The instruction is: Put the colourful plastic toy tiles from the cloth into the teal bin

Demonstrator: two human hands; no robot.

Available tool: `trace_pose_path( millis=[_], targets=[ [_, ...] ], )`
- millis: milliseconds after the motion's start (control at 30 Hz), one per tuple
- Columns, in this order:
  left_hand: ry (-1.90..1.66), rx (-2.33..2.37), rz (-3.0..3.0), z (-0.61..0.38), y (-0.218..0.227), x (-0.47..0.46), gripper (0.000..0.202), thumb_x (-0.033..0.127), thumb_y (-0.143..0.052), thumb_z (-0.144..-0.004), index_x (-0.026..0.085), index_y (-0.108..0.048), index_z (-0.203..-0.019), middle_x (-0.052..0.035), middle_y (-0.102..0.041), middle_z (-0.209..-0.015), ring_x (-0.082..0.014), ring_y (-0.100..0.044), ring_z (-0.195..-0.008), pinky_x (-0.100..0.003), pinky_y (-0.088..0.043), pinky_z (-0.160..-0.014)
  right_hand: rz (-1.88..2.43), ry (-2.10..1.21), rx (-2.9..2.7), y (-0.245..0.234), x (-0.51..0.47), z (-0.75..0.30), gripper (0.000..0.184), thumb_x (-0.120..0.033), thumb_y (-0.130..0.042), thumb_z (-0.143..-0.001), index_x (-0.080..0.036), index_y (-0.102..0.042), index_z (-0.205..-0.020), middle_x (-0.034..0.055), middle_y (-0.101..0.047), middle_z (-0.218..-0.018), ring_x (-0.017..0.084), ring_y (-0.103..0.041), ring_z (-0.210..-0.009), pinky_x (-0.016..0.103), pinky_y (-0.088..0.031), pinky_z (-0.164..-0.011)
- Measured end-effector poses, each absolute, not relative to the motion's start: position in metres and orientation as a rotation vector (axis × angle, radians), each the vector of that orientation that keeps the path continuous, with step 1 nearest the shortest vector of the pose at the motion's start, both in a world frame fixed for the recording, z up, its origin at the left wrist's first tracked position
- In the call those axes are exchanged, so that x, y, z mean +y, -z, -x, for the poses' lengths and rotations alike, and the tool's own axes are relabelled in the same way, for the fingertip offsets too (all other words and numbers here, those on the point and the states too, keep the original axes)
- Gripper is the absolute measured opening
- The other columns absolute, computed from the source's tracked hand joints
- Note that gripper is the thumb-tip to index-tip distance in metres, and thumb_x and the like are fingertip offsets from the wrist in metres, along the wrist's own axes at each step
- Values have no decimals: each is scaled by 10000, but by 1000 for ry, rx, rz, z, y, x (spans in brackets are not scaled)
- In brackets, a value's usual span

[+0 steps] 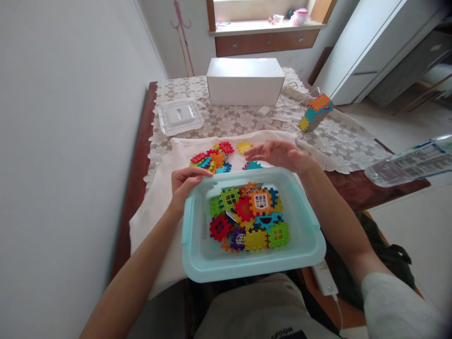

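Note:
A light-blue plastic bin point(201, 256) sits at the near edge, close to my body, with several colourful toothed building tiles point(254, 240) inside, some with window grids. My left hand point(186, 182) grips its far left corner, fingers along the rim. Above the far right rim, my right hand point(278, 154) is stretched out with fingers apart and nothing visible in them. Just below its fingers lies a teal tile point(252, 165), partly hidden by the rim, and a yellow tile point(243, 147) is near the fingertips. Beyond the left hand is a pile of mixed tiles point(216, 159).
A white cloth point(160, 212) covers the near table over a floral tablecloth point(226, 123). Farther back are a clear lid point(181, 116), a white box point(245, 84) and an assembled tile block point(316, 112). A plastic bottle point(409, 162) is at the right; a power strip point(324, 278) lies beside me.

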State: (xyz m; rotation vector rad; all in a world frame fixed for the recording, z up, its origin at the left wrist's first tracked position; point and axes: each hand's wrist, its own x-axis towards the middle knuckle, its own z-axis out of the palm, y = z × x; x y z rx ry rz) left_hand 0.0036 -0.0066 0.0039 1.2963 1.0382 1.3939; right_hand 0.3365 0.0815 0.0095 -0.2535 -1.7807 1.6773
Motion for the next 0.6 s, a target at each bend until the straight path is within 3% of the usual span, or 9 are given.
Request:
trace_pose_path(
  millis=[100,233,300,400,500,600],
  targets=[
    [-1385,1027,-1296,-3,-5,-6,193,292,-752,-678,217,-917,-743,-85,-827,-709,-181,-661,-563,-265,-461,-499,683,-1315,-1846,7,92,-338,584,-819,-639,-983,-301,-757,-1226,95,-704,-1548,330,-646,-1467,579,-493,-1295],
    [-1388,1027,-1290,-4,-7,-7,181,294,-763,-669,216,-915,-731,-81,-815,-686,-172,-646,-549,-256,-443,-487,1147,-854,-2343,40,105,-348,830,-638,-843,-899,-351,-587,-1635,79,-424,-1818,385,-331,-1718,624,-275,-1425],
    [-1389,1028,-1289,-4,-6,-7,186,293,-762,-674,213,-917,-737,-79,-812,-681,-171,-648,-550,-256,-454,-498,1147,-735,-2523,55,112,-351,705,-556,-798,-947,-362,-627,-1603,68,-465,-1793,384,-350,-1708,635,-277,-1417],
    [-1390,1028,-1292,-4,-5,-7,193,292,-756,-687,210,-920,-748,-77,-812,-682,-174,-656,-558,-258,-475,-518,1104,-624,-2556,63,121,-353,486,-496,-744,-979,-297,-745,-1423,101,-664,-1590,368,-571,-1526,587,-427,-1327],
    [-1395,1029,-1293,-4,-4,-7,189,289,-757,-691,213,-920,-749,-77,-821,-703,-179,-671,-584,-260,-498,-542,1191,-607,-2485,59,123,-351,382,-453,-773,-941,-252,-781,-1266,127,-761,-1358,366,-695,-1288,542,-562,-1146],
    [-1393,1035,-1292,-4,-4,-7,189,288,-753,-692,214,-919,-747,-82,-828,-722,-186,-679,-601,-267,-513,-555,1272,-640,-2363,54,120,-347,349,-362,-801,-888,-277,-779,-1226,102,-795,-1219,354,-731,-1113,530,-588,-1033]
  ],
)
